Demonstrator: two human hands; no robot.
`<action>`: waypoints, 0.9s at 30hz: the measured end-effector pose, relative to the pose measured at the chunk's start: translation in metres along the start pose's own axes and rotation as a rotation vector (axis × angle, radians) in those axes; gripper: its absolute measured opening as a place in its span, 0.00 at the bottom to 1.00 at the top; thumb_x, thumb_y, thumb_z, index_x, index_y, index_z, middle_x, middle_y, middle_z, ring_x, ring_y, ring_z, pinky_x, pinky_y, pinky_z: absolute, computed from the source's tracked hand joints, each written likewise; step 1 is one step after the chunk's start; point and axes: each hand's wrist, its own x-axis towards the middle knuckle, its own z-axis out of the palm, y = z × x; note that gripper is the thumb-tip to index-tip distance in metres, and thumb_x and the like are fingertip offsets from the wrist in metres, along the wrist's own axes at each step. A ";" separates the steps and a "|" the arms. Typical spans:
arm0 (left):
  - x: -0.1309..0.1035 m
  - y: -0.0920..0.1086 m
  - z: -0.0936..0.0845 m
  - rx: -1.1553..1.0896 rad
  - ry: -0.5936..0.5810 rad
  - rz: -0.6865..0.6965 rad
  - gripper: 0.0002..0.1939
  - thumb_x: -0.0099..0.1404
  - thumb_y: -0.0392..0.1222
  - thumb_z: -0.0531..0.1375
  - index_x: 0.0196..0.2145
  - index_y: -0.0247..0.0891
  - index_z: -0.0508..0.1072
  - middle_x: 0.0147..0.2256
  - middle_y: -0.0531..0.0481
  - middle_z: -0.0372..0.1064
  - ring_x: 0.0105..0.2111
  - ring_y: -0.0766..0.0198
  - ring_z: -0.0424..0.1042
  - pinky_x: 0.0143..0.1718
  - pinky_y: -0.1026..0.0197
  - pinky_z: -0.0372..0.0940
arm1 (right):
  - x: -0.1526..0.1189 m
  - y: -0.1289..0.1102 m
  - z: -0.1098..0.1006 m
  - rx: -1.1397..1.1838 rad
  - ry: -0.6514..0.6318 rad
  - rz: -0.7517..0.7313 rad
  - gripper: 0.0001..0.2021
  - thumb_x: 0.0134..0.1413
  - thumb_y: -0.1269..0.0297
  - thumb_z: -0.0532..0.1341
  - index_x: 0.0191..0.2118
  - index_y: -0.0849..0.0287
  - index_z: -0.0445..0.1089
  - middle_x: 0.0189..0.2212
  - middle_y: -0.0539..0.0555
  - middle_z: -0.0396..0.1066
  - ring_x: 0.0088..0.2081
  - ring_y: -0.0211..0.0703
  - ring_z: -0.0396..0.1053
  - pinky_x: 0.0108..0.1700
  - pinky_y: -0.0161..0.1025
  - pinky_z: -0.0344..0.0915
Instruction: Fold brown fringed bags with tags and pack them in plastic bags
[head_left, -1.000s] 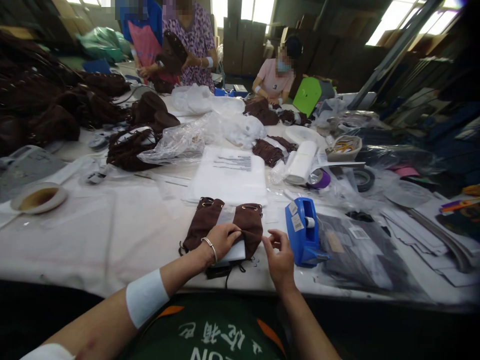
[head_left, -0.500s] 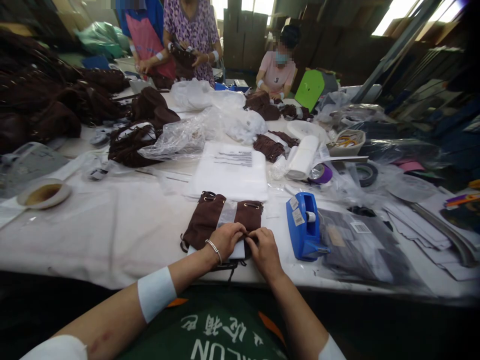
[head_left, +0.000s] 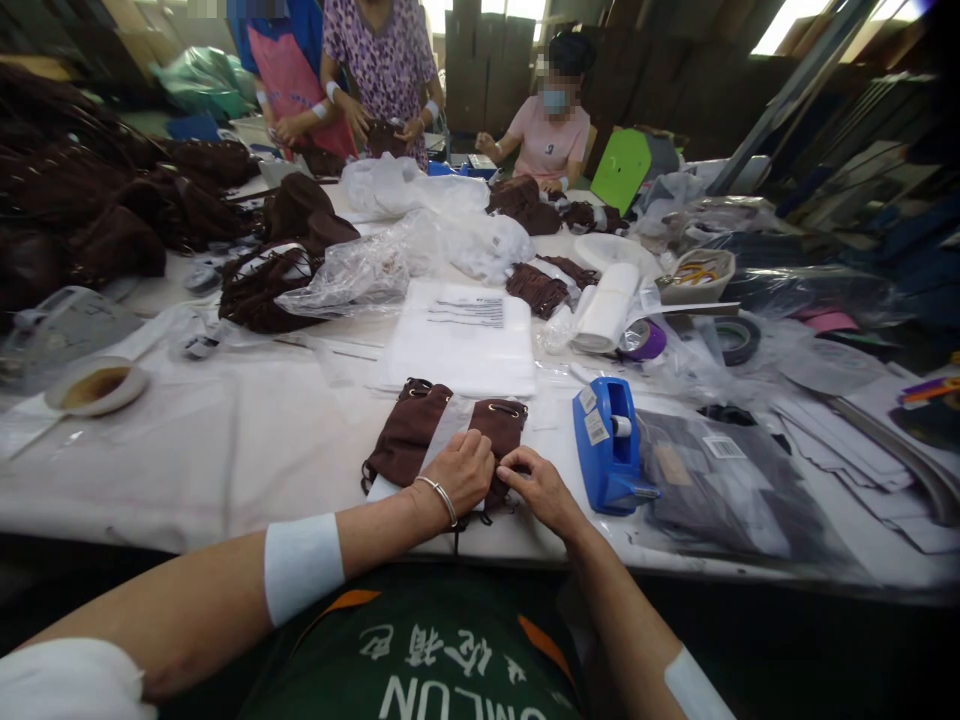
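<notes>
Two small brown drawstring pouches lie side by side near the table's front edge, the left pouch [head_left: 409, 435] and the right pouch [head_left: 501, 425]. Clear plastic or paper shows between them, and white card sticks out below. My left hand [head_left: 461, 470], with a bracelet at the wrist, rests over the lower part, fingers curled together at the right pouch. My right hand [head_left: 538, 485] pinches at that pouch's right lower side. What either set of fingertips holds is too small to name. A blue tape dispenser [head_left: 606, 450] stands to the right of my right hand.
Behind the pouches lies a stack of white plastic bags [head_left: 461, 345]. Brown bags [head_left: 90, 210] are heaped at the left. Grey packaged goods [head_left: 720, 490] lie at the right, below a basket of scissors [head_left: 697, 275]. Three people work across the table.
My left hand has moved slightly right and up over the right pouch, its fingers more curled. My right hand has shifted a little to the right. Across the table, a person's hand has lifted.
</notes>
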 end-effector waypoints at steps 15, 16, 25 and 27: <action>-0.021 -0.027 0.015 -0.203 0.114 0.203 0.08 0.65 0.39 0.54 0.29 0.34 0.68 0.29 0.46 0.64 0.32 0.59 0.63 0.37 0.57 0.62 | 0.080 0.034 0.010 -0.117 0.253 0.261 0.14 0.47 0.54 0.60 0.20 0.58 0.69 0.19 0.52 0.69 0.25 0.41 0.65 0.31 0.36 0.58; -0.023 -0.025 0.016 -0.217 0.100 0.199 0.08 0.65 0.39 0.55 0.29 0.34 0.68 0.29 0.46 0.63 0.32 0.59 0.63 0.37 0.57 0.62 | 0.081 0.036 0.011 -0.123 0.256 0.263 0.14 0.47 0.54 0.59 0.20 0.59 0.69 0.20 0.52 0.70 0.25 0.41 0.65 0.31 0.36 0.58; -0.022 0.027 0.016 -0.038 -0.087 -0.166 0.06 0.63 0.28 0.51 0.32 0.31 0.67 0.31 0.41 0.64 0.34 0.51 0.64 0.32 0.51 0.59 | 0.077 0.043 0.018 -0.173 0.299 0.266 0.17 0.49 0.50 0.56 0.23 0.58 0.70 0.23 0.54 0.73 0.28 0.44 0.67 0.32 0.37 0.59; -0.020 0.026 0.017 -0.047 -0.091 -0.155 0.07 0.63 0.28 0.51 0.30 0.31 0.67 0.30 0.40 0.64 0.33 0.51 0.64 0.30 0.52 0.58 | 0.076 0.042 0.018 -0.170 0.297 0.258 0.17 0.49 0.49 0.56 0.22 0.57 0.70 0.21 0.53 0.72 0.27 0.44 0.67 0.31 0.37 0.59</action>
